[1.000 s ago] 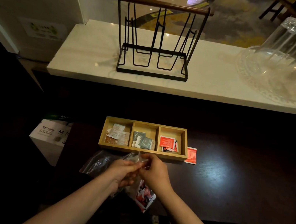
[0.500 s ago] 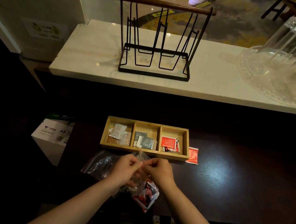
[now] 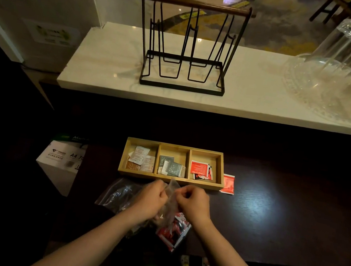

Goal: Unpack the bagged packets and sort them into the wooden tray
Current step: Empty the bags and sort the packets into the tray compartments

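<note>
I pinch the twisted mouth of a clear plastic bag [image 3: 169, 202] between both hands, my left hand [image 3: 151, 200] and right hand [image 3: 193, 205] closed on opposite sides of its neck, a hold that looks meant to pull it open. Red-and-white packets [image 3: 172, 230] sag in the bag's bottom, just short of the wooden tray [image 3: 170, 178] on the dark table [image 3: 271, 215]. The tray sits within easy reach, its three compartments holding pale, grey and red sachets, each kind kept apart. One red packet [image 3: 228, 184] lies outside, touching the tray's right end. Another clear bag [image 3: 118, 194] rests crumpled beside my left hand.
</note>
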{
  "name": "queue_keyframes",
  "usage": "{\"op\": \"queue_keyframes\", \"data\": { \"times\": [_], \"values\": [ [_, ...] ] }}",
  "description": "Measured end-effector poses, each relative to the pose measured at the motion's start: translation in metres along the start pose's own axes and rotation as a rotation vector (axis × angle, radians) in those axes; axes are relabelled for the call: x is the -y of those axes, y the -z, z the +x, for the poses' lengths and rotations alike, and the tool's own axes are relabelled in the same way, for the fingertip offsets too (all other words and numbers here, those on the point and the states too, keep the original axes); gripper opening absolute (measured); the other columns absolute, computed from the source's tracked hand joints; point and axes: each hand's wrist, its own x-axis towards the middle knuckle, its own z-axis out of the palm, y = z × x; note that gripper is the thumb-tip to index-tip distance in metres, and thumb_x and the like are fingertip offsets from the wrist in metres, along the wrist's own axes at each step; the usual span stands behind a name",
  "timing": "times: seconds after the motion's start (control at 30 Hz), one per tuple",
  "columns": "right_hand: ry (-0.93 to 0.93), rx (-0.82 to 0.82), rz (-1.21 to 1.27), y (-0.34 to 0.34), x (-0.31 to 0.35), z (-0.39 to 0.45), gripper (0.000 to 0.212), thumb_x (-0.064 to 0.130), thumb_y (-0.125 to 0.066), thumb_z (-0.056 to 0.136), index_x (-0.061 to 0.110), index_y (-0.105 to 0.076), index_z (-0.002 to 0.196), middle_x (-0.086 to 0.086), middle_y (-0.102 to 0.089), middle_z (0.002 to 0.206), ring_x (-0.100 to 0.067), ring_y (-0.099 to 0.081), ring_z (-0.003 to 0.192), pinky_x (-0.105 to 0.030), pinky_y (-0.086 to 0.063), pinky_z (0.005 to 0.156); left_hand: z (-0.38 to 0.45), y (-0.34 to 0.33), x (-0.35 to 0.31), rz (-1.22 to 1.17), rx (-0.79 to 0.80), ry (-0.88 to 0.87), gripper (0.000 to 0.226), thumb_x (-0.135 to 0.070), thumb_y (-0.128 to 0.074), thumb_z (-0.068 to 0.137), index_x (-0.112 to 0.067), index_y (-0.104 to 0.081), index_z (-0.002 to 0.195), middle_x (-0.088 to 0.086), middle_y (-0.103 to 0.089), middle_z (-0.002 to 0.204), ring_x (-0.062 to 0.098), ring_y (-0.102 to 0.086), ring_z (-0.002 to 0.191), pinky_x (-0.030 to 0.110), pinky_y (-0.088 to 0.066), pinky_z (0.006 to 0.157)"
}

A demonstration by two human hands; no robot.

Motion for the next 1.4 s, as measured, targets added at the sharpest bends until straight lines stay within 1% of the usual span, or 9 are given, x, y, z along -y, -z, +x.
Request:
{"op": "queue_keyframes", "data": {
  "times": [0.17, 0.27, 0.4, 0.57, 0.73, 0.9, 1.13, 1.23, 1.4],
  "values": [
    [0.087, -0.107, -0.138, 0.026, -0.013, 0.01, 0.014, 0.011, -0.063, 0.084, 0.023, -0.067, 0.076, 0.007, -0.068, 0.076, -0.005, -0.065, 0.071, -0.027, -0.058, 0.07, 0.009, 0.039, 0.012, 0.043, 0.048, 0.008, 0.023, -0.008, -0.063, 0.083, -0.018, -0.046, 0.072, 0.0, -0.054, 0.071, 0.013, -0.057, 0.056, 0.019, -0.047, 0.046],
    [0.296, -0.069, -0.336, 0.033, -0.013, 0.011, 0.008, 0.012, -0.064, 0.085, 0.019, -0.067, 0.084, 0.006, -0.067, 0.084, -0.004, -0.061, 0.075, -0.017, -0.052, 0.069, 0.008, 0.056, 0.007, 0.125, 0.098, -0.081, 0.02, -0.013, -0.067, 0.08, -0.023, -0.051, 0.077, -0.002, -0.06, 0.071, 0.016, -0.06, 0.063, 0.031, -0.052, 0.055],
    [0.564, 0.001, -0.606, 0.048, -0.012, 0.012, 0.006, 0.017, -0.061, 0.087, 0.017, -0.064, 0.093, 0.002, -0.064, 0.096, -0.015, -0.063, 0.082, -0.028, -0.054, 0.069, 0.006, 0.071, -0.004, 0.28, 0.125, -0.233, 0.013, -0.013, -0.063, 0.083, -0.024, -0.059, 0.079, -0.006, -0.064, 0.069, 0.01, -0.059, 0.064, 0.027, -0.049, 0.061],
    [0.61, -0.141, -0.521, 0.047, 0.01, -0.008, 0.015, 0.021, -0.055, 0.088, 0.017, -0.059, 0.102, 0.003, -0.061, 0.101, -0.009, -0.058, 0.085, -0.024, -0.053, 0.073, 0.008, 0.063, -0.016, 0.205, 0.017, -0.233, 0.013, -0.009, -0.061, 0.082, -0.022, -0.058, 0.079, -0.004, -0.062, 0.07, 0.009, -0.057, 0.064, 0.025, -0.049, 0.06],
    [0.528, 0.068, -0.313, 0.015, 0.036, -0.037, 0.044, 0.047, -0.056, 0.085, 0.023, -0.042, 0.12, 0.01, -0.059, 0.11, 0.0, -0.058, 0.096, -0.019, -0.053, 0.082, 0.013, 0.056, -0.018, 0.046, -0.057, -0.181, 0.017, -0.01, -0.063, 0.083, -0.025, -0.058, 0.076, -0.006, -0.064, 0.072, 0.008, -0.063, 0.071, 0.022, -0.048, 0.063],
    [0.424, 0.032, -0.32, -0.01, 0.032, -0.03, 0.065, 0.038, -0.062, 0.087, 0.021, -0.024, 0.137, 0.001, -0.067, 0.103, -0.014, -0.067, 0.089, -0.028, -0.053, 0.072, 0.017, 0.059, -0.009, -0.171, 0.001, -0.119, 0.018, -0.005, -0.063, 0.077, -0.02, -0.062, 0.069, -0.003, -0.068, 0.057, 0.005, -0.063, 0.057, 0.029, -0.051, 0.067],
    [0.503, 0.027, -0.297, -0.002, 0.044, -0.012, 0.01, 0.026, -0.06, 0.091, 0.017, -0.062, 0.095, 0.005, -0.067, 0.089, 0.001, -0.058, 0.073, -0.013, -0.049, 0.067, 0.019, 0.074, 0.013, -0.548, 0.07, 0.031, 0.02, -0.018, -0.053, 0.094, -0.01, -0.067, 0.082, 0.004, -0.067, 0.067, 0.011, -0.058, 0.06, 0.028, -0.052, 0.061],
    [0.59, 0.031, -0.297, 0.006, 0.061, -0.012, 0.008, 0.021, -0.062, 0.09, 0.014, -0.065, 0.093, 0.007, -0.065, 0.087, 0.008, -0.048, 0.069, -0.002, -0.034, 0.063, 0.022, 0.072, 0.036, -0.597, 0.014, 0.179, 0.015, -0.016, -0.05, 0.095, -0.008, -0.062, 0.089, 0.009, -0.063, 0.075, 0.015, -0.055, 0.061, 0.032, -0.054, 0.061],
    [0.755, 0.064, -0.169, 0.02, 0.101, -0.015, 0.014, 0.026, -0.069, 0.083, 0.013, -0.064, 0.083, 0.005, -0.062, 0.078, -0.005, -0.056, 0.071, -0.015, -0.044, 0.063, 0.013, 0.044, 0.043, -0.807, 0.09, 0.338, 0.022, -0.029, -0.05, 0.095, -0.014, -0.065, 0.09, 0.011, -0.066, 0.081, 0.024, -0.064, 0.072, 0.031, -0.054, 0.056]
  ]
}}
